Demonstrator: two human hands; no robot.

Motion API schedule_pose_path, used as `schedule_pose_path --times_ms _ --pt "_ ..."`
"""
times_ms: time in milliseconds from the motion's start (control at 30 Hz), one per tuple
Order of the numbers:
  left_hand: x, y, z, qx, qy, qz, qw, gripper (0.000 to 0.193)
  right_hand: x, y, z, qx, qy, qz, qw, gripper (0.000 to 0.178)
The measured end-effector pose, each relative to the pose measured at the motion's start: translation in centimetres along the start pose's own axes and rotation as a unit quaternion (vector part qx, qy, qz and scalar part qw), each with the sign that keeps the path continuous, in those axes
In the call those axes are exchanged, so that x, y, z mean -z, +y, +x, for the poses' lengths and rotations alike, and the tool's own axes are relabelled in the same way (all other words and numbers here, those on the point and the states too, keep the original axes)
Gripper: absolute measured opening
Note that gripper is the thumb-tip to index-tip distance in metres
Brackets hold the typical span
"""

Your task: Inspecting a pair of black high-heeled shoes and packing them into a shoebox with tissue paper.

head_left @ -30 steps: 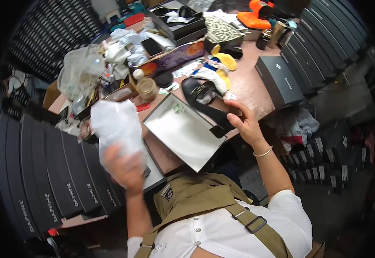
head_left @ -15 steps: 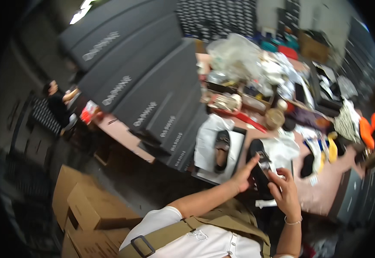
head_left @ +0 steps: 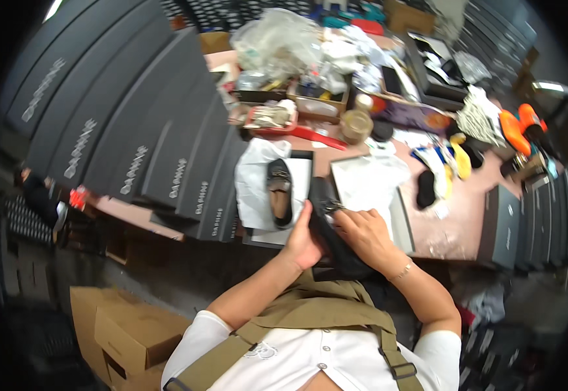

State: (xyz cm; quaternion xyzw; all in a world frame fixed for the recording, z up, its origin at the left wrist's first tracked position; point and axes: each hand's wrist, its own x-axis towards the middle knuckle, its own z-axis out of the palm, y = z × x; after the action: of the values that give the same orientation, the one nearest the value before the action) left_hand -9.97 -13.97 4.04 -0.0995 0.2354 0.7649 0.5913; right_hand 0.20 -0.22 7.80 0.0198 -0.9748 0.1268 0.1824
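A black shoe (head_left: 340, 251) with a metal ornament on its upper is held in front of my body, tilted, toe pointing away from me. My left hand (head_left: 305, 240) grips its left side, thumb up along it. My right hand (head_left: 364, 236) is closed over the shoe's right side, fingertips by the ornament; what they pinch there is hidden. Just beyond lies a matching black shoe (head_left: 279, 190) on white tissue paper (head_left: 251, 186) in an open shoe box (head_left: 302, 171). Right of the held shoe is a box lid (head_left: 401, 225) with white paper over it.
Dark grey shoe boxes (head_left: 147, 137) are stacked at left, more boxes (head_left: 515, 228) at right. Across the pink table (head_left: 456, 228) lie a jar (head_left: 356, 126), plastic bags (head_left: 277, 45), yellow-and-white cloths (head_left: 458, 159) and orange-handled tools (head_left: 514, 131). A cardboard carton (head_left: 134, 332) stands lower left; a person (head_left: 39, 199) sits far left.
The view has turned, so the table and boxes appear farther left and higher. My right hand has shifted from the shoe's near part to its ornament. My left hand still holds the shoe.
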Motion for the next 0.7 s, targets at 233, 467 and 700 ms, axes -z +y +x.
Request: schedule_pose_path --times_ms 233,467,700 --pt "0.8 -1.2 -0.5 -0.075 0.102 0.029 0.992 0.065 -3.1 0.4 -0.1 0.07 -0.041 -0.006 0.997 0.011" --pt "6.5 5.1 1.2 -0.004 0.03 -0.069 0.997 0.086 -1.8 5.9 -3.5 -0.151 0.009 -0.036 0.988 0.013" --pt "3.8 4.5 0.7 -0.123 0.08 0.02 0.989 0.07 -2.0 3.8 -0.2 -0.112 0.113 0.077 0.984 0.016"
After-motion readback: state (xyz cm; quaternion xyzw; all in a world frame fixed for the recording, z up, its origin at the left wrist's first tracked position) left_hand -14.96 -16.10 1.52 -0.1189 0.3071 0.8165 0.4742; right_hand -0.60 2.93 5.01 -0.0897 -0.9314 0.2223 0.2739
